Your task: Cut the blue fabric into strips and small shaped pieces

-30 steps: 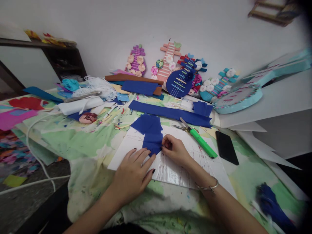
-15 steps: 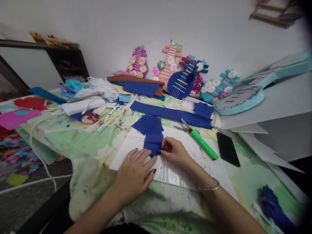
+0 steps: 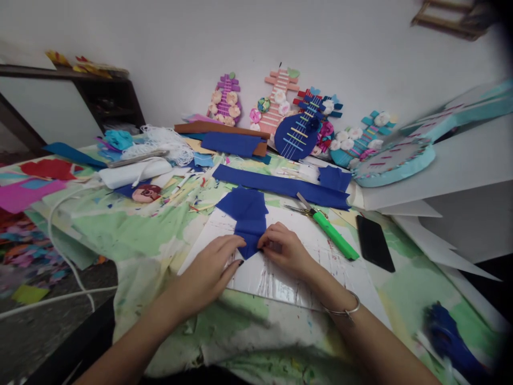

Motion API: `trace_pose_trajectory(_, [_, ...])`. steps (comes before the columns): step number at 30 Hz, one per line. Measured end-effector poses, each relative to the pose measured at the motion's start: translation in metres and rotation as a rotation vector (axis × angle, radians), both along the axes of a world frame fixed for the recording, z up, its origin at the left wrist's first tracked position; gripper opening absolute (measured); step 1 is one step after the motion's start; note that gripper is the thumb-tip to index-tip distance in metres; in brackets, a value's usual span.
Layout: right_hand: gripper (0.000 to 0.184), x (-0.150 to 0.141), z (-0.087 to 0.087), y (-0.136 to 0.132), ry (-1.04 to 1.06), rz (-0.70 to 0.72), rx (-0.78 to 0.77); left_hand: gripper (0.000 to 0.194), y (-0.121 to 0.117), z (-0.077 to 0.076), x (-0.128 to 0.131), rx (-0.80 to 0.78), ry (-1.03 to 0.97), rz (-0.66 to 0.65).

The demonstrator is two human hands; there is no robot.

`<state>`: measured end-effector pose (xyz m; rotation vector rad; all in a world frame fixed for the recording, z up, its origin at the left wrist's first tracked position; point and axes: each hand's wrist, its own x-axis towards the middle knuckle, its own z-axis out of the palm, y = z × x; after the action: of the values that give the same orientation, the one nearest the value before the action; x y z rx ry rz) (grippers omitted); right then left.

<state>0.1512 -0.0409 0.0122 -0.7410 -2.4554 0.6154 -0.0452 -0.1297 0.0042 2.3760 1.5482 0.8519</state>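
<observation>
Blue paper (image 3: 250, 222) lies folded on a white board, its lower end narrowing to a point between my hands. My right hand (image 3: 286, 248) pinches the paper's right edge near that tip, thumb against bent fingers. On the other side is my left hand (image 3: 214, 264), its fingertips touching or just beside the left edge, with a gap between thumb and fingers. Behind the folded piece stretches a long blue paper strip (image 3: 280, 184). Scissors (image 3: 298, 209) and a green-handled cutter knife (image 3: 334, 235) rest to the right on the white board (image 3: 280, 289).
A black phone (image 3: 375, 244) lies right of the board. Decorated paper lutes (image 3: 296, 136) lean against the wall. White cord (image 3: 172, 147), a power strip (image 3: 136, 172) and coloured paper are on the left. A blue glue gun (image 3: 451, 337) sits front right.
My left hand has drawn back to the left from over the paper's lower end, uncovering the folded tip. My right hand stays at the right edge.
</observation>
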Motion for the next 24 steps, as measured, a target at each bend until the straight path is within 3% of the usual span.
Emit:
trace_pose_trajectory(9, [0.029, 0.001, 0.000, -0.005, 0.011, 0.114, 0.083, 0.023, 0.045, 0.012, -0.010, -0.134, -0.026, -0.070])
trace_pose_trajectory(24, [0.036, -0.001, 0.002, -0.009, -0.079, 0.219, 0.217, 0.022, 0.048, 0.006, -0.010, -0.146, -0.201, -0.090])
